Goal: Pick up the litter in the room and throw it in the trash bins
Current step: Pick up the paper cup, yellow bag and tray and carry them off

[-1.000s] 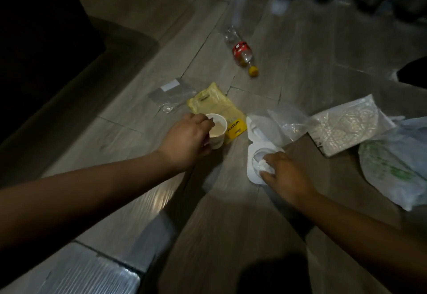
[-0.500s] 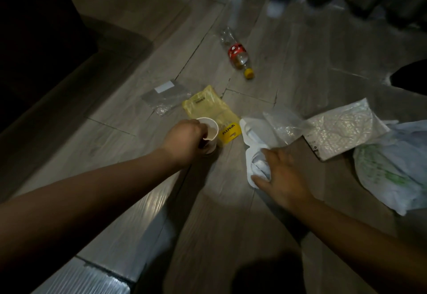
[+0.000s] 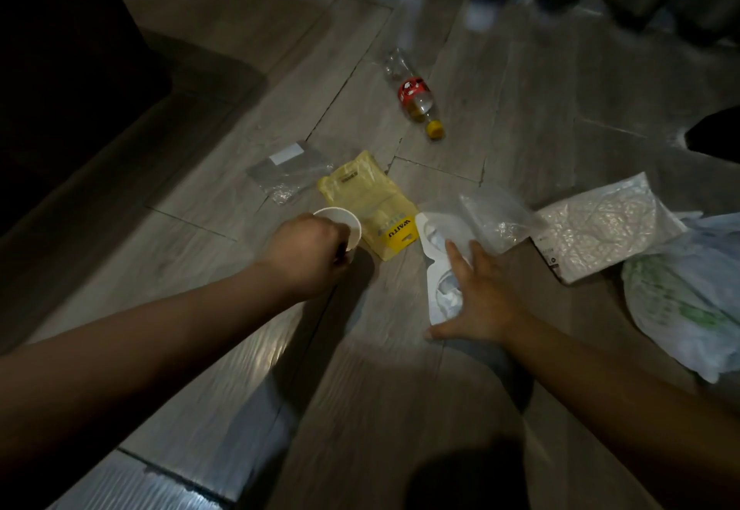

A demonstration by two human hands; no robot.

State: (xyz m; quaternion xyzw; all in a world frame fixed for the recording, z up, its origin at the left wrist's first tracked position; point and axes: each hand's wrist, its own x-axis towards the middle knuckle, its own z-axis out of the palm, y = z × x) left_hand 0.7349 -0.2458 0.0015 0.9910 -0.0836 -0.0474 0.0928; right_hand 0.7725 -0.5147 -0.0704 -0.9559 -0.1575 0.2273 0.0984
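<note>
1. Left hand point(image 3: 308, 257): the fingers are curled tight round one white cup point(image 3: 342, 221), which is held just over the floor point(image 3: 520, 89) at the near corner of the pouch.
2. Right hand point(image 3: 480, 301): the fingers point(image 3: 454, 257) are spread and straight, the thumb is out wide, and the palm presses on one white tray point(image 3: 428, 237) lying flat on the floor.
3. One yellow pouch point(image 3: 368, 193) lies between cup and tray.
4. There are two clear bags: one with a white label point(image 3: 286, 173) left of the pouch, and one point(image 3: 496, 213) overlapping the tray's far end.
5. One bottle point(image 3: 416, 101), with a red label and yellow cap, lies on its side further off.
6. One white mailer point(image 3: 600, 225) and one carrier bag point(image 3: 688, 309) lie at the right, touching.
</note>
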